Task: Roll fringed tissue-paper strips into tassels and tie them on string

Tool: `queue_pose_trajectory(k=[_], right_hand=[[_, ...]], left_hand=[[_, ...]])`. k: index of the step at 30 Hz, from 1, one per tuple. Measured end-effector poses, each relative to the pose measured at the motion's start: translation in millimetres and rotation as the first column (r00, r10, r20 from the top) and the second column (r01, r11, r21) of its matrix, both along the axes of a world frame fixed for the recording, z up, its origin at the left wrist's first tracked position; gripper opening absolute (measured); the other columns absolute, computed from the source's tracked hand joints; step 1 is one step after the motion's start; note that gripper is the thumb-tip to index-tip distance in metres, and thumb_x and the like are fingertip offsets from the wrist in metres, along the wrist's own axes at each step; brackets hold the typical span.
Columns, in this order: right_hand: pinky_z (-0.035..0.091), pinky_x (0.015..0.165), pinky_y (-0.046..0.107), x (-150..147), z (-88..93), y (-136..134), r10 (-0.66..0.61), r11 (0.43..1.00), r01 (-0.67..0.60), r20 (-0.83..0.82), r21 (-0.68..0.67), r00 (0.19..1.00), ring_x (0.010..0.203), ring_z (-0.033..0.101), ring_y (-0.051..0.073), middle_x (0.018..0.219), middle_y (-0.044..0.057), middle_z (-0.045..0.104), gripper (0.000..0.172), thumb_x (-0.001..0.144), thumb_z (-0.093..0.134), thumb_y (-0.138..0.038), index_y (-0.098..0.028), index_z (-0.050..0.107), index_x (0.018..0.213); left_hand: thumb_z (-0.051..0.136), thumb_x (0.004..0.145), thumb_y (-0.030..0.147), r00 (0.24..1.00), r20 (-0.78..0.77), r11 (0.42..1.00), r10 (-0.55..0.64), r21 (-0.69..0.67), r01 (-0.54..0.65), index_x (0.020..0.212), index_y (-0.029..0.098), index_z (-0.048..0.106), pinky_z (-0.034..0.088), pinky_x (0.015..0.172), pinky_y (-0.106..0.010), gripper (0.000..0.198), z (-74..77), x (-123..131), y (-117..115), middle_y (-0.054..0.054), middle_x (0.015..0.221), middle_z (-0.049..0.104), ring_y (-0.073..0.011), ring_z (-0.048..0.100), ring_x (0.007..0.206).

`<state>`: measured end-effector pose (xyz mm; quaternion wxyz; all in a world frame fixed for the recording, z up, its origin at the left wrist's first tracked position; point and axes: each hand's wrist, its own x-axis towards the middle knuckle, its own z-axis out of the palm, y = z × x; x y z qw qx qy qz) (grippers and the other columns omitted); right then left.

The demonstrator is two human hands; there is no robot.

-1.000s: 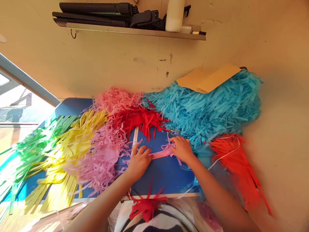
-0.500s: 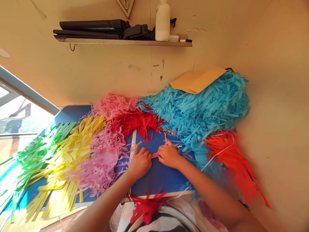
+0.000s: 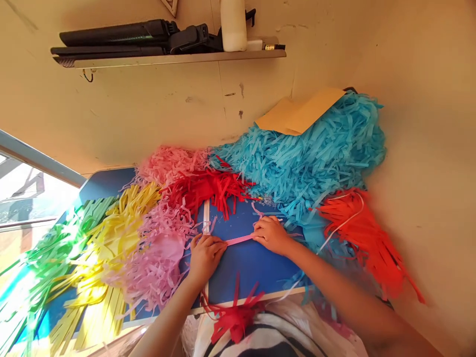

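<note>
Between my hands a narrow pink paper strip (image 3: 240, 240) is stretched, a little above the blue tabletop (image 3: 241, 270). My left hand (image 3: 207, 255) pinches one end, and my right hand (image 3: 270, 235) pinches the other. Lilac fringed ends poke out beyond the fingers on both sides. Left of my left hand lies a pile of lilac paper fringe (image 3: 158, 253). Behind the hands is a red paper fringe (image 3: 208, 188). Another red fringed piece (image 3: 238, 317) rests at my lap by the table's front edge.
Yellow fringe (image 3: 115, 238) and green fringe (image 3: 70, 248) lie at left, pink fringe (image 3: 171, 163) behind. A big blue fringe heap (image 3: 308, 158) carries an orange sheet (image 3: 299, 115). Orange-red fringe (image 3: 364, 238) hangs at right under a white cord (image 3: 344, 225). A wall shelf (image 3: 178, 60) holds a white bottle (image 3: 233, 25).
My hands have moved apart, the left one toward the left and the right one toward the right. More of the pink strip shows between them. The view has shifted slightly.
</note>
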<state>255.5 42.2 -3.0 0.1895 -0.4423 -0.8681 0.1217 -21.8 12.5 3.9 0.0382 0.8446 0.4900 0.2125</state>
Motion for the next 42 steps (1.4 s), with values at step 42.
queue_pose_trajectory(k=[42], right_hand=[[0.024, 0.1, 0.049, -24, 17.8, -3, 0.136, 0.973, -0.167, 0.188, 0.161, 0.973, 0.103, 0.05, 0.023, 0.098, 0.004, 0.069, 0.013, 0.092, 0.059, -0.024, -0.023, 0.07, 0.086]], left_hand=[[0.055, 0.094, 0.021, 0.921, -0.282, 0.945, -0.268, 0.108, 0.308, 0.097, 0.029, 0.069, 0.024, 0.114, -0.056, 0.017, 20.0, 21, 16, 0.0, 0.085, 0.067, -0.0236, 0.055, 0.105]])
